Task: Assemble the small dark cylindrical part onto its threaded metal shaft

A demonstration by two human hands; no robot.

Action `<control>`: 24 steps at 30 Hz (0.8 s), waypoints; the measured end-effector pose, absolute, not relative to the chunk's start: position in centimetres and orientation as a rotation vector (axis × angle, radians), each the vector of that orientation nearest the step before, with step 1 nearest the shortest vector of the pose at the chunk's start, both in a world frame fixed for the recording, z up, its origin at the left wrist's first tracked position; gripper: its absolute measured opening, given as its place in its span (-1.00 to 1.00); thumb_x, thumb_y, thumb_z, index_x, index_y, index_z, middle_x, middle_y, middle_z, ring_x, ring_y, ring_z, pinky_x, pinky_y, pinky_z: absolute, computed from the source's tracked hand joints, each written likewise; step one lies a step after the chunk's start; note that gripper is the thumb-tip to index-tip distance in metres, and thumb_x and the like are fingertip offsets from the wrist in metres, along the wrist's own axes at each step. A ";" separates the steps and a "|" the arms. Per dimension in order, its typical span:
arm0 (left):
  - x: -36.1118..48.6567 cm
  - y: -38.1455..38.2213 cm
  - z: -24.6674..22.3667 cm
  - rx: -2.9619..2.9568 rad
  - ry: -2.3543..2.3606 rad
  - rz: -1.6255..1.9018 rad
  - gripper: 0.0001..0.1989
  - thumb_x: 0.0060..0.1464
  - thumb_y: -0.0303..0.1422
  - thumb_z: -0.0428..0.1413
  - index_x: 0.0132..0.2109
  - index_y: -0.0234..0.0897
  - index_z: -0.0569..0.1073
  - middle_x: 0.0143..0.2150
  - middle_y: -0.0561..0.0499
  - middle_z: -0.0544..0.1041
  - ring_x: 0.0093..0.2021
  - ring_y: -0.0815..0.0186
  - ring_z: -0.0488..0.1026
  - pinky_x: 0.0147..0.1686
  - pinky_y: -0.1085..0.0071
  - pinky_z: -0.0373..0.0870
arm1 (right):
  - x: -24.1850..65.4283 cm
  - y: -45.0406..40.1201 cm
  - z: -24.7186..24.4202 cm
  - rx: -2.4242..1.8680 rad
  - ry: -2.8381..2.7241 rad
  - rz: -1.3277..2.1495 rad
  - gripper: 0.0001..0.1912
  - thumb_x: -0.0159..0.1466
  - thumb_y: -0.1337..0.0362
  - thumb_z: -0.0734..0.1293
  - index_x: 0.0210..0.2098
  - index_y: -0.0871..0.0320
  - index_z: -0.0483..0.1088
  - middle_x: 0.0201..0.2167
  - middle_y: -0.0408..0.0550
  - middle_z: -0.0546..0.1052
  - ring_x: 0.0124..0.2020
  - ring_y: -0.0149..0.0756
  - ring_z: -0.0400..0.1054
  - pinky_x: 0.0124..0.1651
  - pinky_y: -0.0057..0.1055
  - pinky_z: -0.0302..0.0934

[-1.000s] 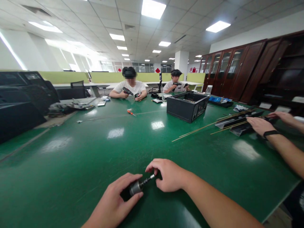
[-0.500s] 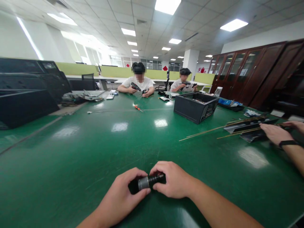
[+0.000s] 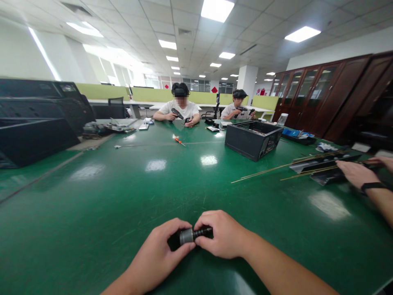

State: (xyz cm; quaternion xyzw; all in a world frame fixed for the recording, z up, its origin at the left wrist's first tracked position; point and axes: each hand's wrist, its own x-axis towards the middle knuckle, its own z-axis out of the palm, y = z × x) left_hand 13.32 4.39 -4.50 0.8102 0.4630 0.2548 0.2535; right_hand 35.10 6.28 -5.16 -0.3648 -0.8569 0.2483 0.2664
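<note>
Low in the middle of the view, a short grey cylinder with a thin, dark ridged shaft (image 3: pixel 186 236) lies on its side between my hands, just over the green tabletop. My left hand (image 3: pixel 161 250) is closed round the cylinder's body, thumb in front and fingers behind. At the shaft end, my right hand (image 3: pixel 225 234) curls thumb and forefinger in a pinch close to where the shaft meets the cylinder. Part of the left end is hidden in my left palm. What exactly the part is cannot be made out.
An open black computer case (image 3: pixel 253 139) stands at the back right. Brass-coloured rods (image 3: pixel 260 172) lie on black channels beside a co-worker's hand (image 3: pixel 357 176). An orange screwdriver (image 3: pixel 179 141) lies farther back. Two people sit across the table; dark cases (image 3: pixel 37 139) stand left.
My right thumb and fingertips have moved slightly left, closer to the cylinder. My left hand keeps its hold. The view has shifted a little.
</note>
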 end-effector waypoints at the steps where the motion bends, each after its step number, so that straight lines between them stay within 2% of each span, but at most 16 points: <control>1: 13.3 4.4 -4.5 2.202 1.260 0.684 -0.82 0.13 -0.27 0.17 -0.11 -0.15 0.50 -0.21 0.05 0.57 -0.19 0.24 0.50 -0.17 0.37 0.39 | 35.1 6.3 -5.2 -0.983 -2.315 0.664 -0.82 0.19 0.25 0.39 -0.20 0.12 0.51 -0.31 -0.10 0.54 -0.28 -0.31 0.40 -0.21 -0.44 0.21; 24: 13.2 4.3 -4.5 2.176 1.255 0.666 -0.81 0.15 -0.26 0.17 -0.09 -0.14 0.50 -0.19 0.07 0.57 -0.17 0.25 0.49 -0.15 0.38 0.36 | 35.3 6.3 -5.0 -0.997 -2.345 0.603 -0.85 0.19 0.24 0.40 -0.24 0.12 0.52 -0.34 -0.10 0.54 -0.31 -0.30 0.41 -0.23 -0.43 0.20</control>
